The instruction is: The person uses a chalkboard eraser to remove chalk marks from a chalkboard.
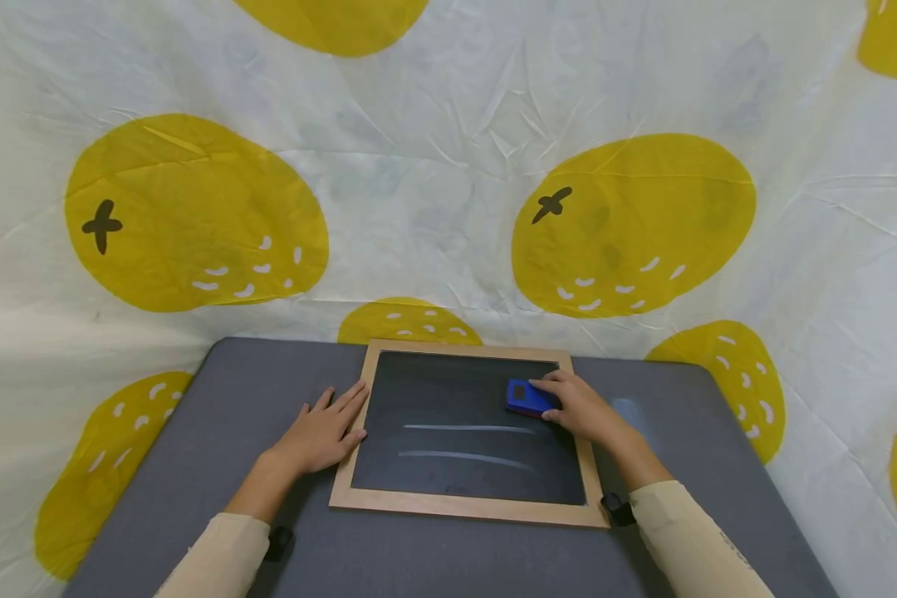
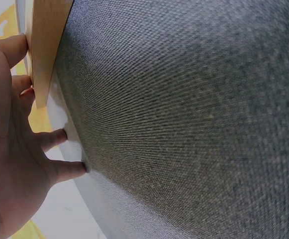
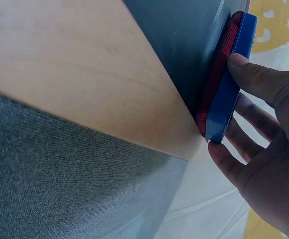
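Observation:
A small chalkboard (image 1: 463, 482) in a pale wooden frame lies on the grey table. Two whitish chalk lines (image 1: 469, 428) run across its lower half. My right hand (image 1: 579, 407) grips a blue chalkboard eraser (image 1: 526, 398) at the board's upper right. In the right wrist view, the thumb and fingers pinch the blue back of the eraser, and its red felt (image 3: 221, 64) faces the board. My left hand (image 1: 321, 433) lies with spread, straight fingers at the left side of the frame. Its thumb touches the wooden edge (image 2: 47, 50), while two fingers reach down to the table.
The grey table (image 1: 269, 382) extends around the board on every side. A faint pale smear (image 1: 631, 415) shows on it to the right. Behind hangs a white cloth (image 1: 419, 208) with yellow fruit prints. Both wrists carry dark bands (image 1: 619, 509).

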`<state>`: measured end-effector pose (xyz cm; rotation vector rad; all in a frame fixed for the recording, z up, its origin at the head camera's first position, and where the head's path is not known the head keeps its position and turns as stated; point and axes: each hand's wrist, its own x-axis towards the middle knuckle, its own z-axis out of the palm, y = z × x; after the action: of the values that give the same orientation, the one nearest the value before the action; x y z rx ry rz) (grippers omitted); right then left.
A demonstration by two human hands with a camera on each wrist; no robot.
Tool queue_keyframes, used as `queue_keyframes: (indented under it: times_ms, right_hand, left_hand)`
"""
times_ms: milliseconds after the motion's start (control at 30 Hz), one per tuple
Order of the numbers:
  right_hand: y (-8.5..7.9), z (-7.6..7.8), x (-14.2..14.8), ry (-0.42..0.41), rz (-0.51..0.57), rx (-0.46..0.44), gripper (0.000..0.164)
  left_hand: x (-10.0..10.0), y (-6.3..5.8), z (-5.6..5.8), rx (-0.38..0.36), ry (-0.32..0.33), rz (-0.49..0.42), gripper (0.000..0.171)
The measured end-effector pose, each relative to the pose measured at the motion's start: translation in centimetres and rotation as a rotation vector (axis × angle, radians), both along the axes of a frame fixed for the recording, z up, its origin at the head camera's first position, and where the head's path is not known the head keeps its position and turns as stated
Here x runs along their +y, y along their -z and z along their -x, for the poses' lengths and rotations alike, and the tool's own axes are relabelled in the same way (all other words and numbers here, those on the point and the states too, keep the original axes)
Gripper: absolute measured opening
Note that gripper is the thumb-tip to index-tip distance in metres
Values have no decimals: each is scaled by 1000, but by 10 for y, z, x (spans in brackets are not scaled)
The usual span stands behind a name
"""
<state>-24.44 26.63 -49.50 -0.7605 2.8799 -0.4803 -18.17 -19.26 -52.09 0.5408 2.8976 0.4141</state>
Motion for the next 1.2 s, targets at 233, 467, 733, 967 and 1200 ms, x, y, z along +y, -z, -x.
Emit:
queue_keyframes:
  times_ms: [233,467,733,967,1200]
  right_hand:
    - [-1,0,-15,-16,-20,-22,57]
    - [-4,3,-45,-45,-47,-57,58]
    - [-9,10,-94,-111,-33,-78,58]
    - [-10,16,-139,-173,-59,-58,59]
    - [-9,16,-184,-172,-165,-12,59]
  left_hand:
    - [-1,5,2,3,0,4,71]
    - [0,3,4,-8,5,0,70]
    - [1,0,4,-24,-10,13,72]
    - [4,0,6,-20,-10,10,72]
    - [6,0,7,-17,-19,13,71]
